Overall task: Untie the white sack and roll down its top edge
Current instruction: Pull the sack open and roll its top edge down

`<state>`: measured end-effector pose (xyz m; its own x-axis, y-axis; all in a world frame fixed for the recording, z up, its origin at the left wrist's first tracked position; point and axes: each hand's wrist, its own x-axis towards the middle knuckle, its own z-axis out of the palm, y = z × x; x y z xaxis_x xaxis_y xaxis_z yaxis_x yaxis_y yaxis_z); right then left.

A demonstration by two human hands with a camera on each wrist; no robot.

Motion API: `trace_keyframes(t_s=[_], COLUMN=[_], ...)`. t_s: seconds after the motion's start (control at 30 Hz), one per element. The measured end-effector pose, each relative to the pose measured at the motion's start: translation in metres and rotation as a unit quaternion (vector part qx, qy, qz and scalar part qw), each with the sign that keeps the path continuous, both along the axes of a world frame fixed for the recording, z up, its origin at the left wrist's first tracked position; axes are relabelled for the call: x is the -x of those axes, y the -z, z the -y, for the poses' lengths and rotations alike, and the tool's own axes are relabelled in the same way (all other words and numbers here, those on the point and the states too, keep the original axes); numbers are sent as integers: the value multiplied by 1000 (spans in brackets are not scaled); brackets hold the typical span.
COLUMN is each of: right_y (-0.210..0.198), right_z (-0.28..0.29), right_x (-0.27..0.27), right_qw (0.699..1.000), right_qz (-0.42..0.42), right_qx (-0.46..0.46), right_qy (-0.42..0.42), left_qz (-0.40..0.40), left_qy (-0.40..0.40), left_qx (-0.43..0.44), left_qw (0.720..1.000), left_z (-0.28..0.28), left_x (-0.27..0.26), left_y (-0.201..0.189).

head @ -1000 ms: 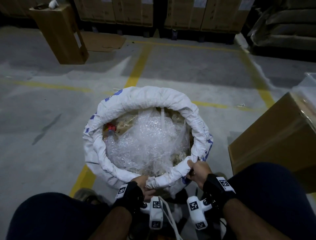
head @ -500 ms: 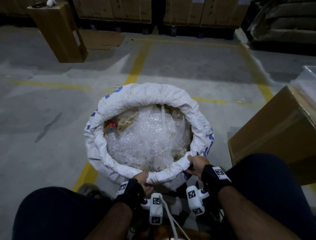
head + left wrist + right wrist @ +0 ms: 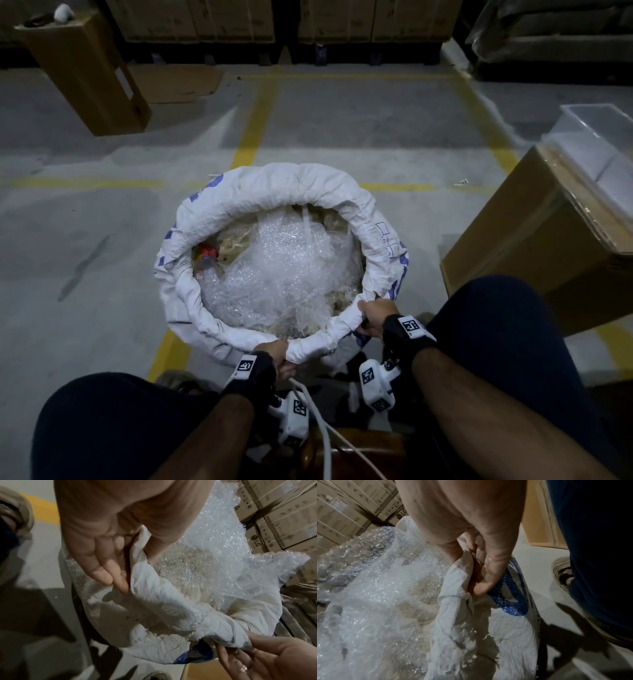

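Observation:
The white woven sack with blue print stands open on the floor between my knees, its top edge rolled into a thick rim all round. Bubble wrap and other scraps fill it. My left hand pinches the near part of the rolled rim, thumb inside and fingers along the outside. My right hand grips the rim at the near right, thumb inside, fingers curled under the roll over the blue print.
A large cardboard box with a clear plastic tray on top stands close on the right. A tall brown box is at the far left, stacked cartons line the back. Yellow floor lines cross under the sack.
Both hands have stayed on the near rim, which has dropped slightly lower. The view has tipped a little.

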<state>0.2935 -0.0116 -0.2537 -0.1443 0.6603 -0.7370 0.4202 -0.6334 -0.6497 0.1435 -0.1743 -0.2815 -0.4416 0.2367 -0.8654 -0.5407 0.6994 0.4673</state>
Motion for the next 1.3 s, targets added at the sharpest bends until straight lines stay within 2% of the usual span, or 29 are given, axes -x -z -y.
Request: trace_keyframes(t_s=[0.1,0.27,0.33,0.37,0.53,0.67,0.97,1.03,1.13,1.23,1.3], right_y=[16,75,70,52,17,-13,-18,-18,-18,-24,-24], right_z=[-6,-25,-24,-17,-4,8,11,8,0,-4,-7], right_x=[0,0,0,0,1,1,1,3,9,17,25], right_qw=[1000,999,998,998,999,999,997,994,986,966,950], right_qz=[-2,15,15,11,-7,-37,-66,-87,-123,-189,-232], right_qx=[-11,-24,-26,-30,-26,-10,-1,8,30,71,84], right_qy=[-13,-44,-48,-45,-25,5,49,65,104,163,190], left_qz=[5,22,17,13,11,43,69,71,104,106,143], left_qy=[-25,-70,-82,-90,-103,-127,-133,-160,-225,-265,-314], left_qx=[-12,-27,-21,-22,-30,-55,-80,-80,-126,-163,-204], left_qw=[1000,997,996,996,994,989,985,981,961,944,916], left_z=[0,1,0,0,-1,1,-3,-6,-10,-11,-17], left_x=[-2,-6,-5,-4,-5,-6,-4,-2,2,10,15], left_y=[-10,-15,-15,-15,-14,-13,-12,-16,-26,-32,-38])
